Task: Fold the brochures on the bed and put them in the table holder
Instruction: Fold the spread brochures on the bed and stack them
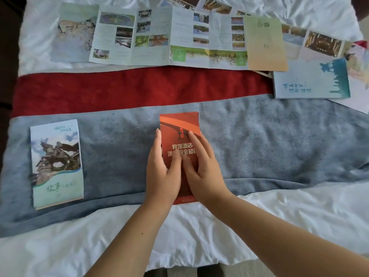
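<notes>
A folded red brochure (179,124) with white lettering lies on the grey-blue bed runner (269,140) in the middle. My left hand (162,172) rests along its left edge with straight fingers. My right hand (201,166) presses flat on its cover, fingers spread. A folded brochure with a horse statue cover (57,162) lies to the left on the runner. A long unfolded brochure (155,37) stretches across the white sheet at the back. No table holder is in view.
More brochures lie at the back right: a yellow-green panel (265,45), a pale blue folded one (311,80), and several photo sheets (321,43). A red band (99,90) of the runner crosses the bed. White bedding (289,216) lies near me.
</notes>
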{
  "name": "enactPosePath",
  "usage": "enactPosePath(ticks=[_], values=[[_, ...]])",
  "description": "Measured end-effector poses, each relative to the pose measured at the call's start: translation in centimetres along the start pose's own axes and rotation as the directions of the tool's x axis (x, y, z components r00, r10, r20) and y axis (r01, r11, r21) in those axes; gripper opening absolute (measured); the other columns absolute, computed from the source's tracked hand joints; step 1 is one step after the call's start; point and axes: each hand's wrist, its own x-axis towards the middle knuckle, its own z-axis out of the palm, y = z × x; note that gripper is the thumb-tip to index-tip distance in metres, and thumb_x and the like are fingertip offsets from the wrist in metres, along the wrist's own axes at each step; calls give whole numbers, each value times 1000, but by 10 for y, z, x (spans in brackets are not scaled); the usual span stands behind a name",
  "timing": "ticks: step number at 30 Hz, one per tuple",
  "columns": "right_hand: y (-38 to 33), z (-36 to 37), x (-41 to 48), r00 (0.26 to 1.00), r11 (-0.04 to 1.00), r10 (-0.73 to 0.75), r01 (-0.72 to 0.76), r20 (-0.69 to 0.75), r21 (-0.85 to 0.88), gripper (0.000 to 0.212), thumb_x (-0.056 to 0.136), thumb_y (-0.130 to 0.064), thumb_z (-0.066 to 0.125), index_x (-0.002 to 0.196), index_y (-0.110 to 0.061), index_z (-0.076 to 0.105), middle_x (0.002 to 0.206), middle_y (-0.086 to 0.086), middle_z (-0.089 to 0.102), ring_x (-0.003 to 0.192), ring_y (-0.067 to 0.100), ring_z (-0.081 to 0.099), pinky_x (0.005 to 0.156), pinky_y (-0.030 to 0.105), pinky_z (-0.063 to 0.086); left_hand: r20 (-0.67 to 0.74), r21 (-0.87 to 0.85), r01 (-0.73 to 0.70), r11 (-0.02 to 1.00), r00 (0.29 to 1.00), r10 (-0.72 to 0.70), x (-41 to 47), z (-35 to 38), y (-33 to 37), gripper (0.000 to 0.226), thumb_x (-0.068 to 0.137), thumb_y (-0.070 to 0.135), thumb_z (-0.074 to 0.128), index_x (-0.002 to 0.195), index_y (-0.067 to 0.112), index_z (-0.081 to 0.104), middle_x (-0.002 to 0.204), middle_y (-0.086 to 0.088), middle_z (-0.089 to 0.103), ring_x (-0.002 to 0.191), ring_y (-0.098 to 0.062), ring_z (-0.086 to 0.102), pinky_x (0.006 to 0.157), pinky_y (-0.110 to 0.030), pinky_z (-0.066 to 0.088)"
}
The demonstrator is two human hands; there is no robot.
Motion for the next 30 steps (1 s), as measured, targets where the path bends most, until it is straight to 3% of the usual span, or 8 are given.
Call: enactPosePath(ticks=[3, 7, 11, 13, 18, 22, 24, 30], values=[[-7, 17, 6, 998, 999, -33, 32, 47, 11, 51, 104, -15, 55, 153, -26, 45, 151, -5, 42, 127, 3, 54, 108, 22, 44, -14, 23, 1, 1000, 1000, -1, 5, -18, -6, 64, 102, 19, 57, 157, 38, 31, 156, 23, 38, 137, 16, 35, 107, -3, 29], [-13, 41, 5, 997, 1000, -8, 10, 82, -20, 48, 103, -18, 55, 148, -34, 48, 125, -9, 51, 89, 3, 62, 83, 9, 46, -46, -6, 35, 999, 998, -36, 10, -35, -17, 61, 102, 14, 53, 156, 34, 34, 147, 31, 37, 133, 23, 32, 102, 1, 26], [-16, 56, 3, 988, 1000, 0, 1, 157, -8, 53, 100, -18, 57, 146, -41, 49, 131, -16, 58, 114, -2, 60, 92, 9, 45, -61, -15, 62, 998, 996, -63, 12, -46, -26, 55, 104, 22, 52, 155, 34, 36, 143, 31, 40, 133, 19, 34, 99, 3, 30], [-15, 60, 4, 982, 1000, 0, 5, 189, -24, 54, 99, -18, 56, 147, -41, 48, 135, -17, 59, 122, 0, 58, 99, 20, 49, -64, -8, 58, 998, 996, -59, 13, -50, -30, 53, 105, 20, 51, 154, 31, 39, 148, 21, 42, 136, 11, 37, 100, 2, 31], [-12, 65, 8, 985, 976, -17, 53, 171, -210, 52, 102, -26, 55, 150, -43, 44, 131, -9, 52, 115, 13, 57, 95, 38, 55, -10, 69, 6, 998, 1000, -5, 14, -56, -38, 51, 103, 16, 52, 152, 28, 44, 156, 10, 36, 143, 4, 33, 111, -6, 29], [-10, 63, 9, 982, 870, -49, 131, 182, -474, 56, 103, -29, 53, 155, -42, 38, 165, 6, 21, 149, 30, 25, 115, 47, 39, 73, 213, -76, 974, 995, 62, 12, -54, -42, 54, 101, 30, 46, 155, 26, 41, 165, 4, 24, 152, -8, 22, 124, -33, 25], [-9, 61, 9, 973, 816, -81, 188, 214, -546, 57, 103, -31, 50, 158, -37, 36, 171, 11, 7, 156, 35, 9, 123, 50, 27, 98, 308, -126, 943, 990, 100, 11, -54, -44, 59, 99, 37, 42, 157, 25, 36, 168, 1, 20, 154, -13, 18, 125, -41, 23], [-9, 57, 9, 945, 671, -243, 328, 220, -665, 58, 102, -37, 44, 158, -23, 41, 170, 20, 10, 157, 42, 14, 123, 54, 26, 97, 514, -213, 831, 977, 190, 6, -56, -53, 61, 103, 47, 21, 162, 29, 20, 170, 6, 15, 157, -16, 8, 122, -43, 17]])
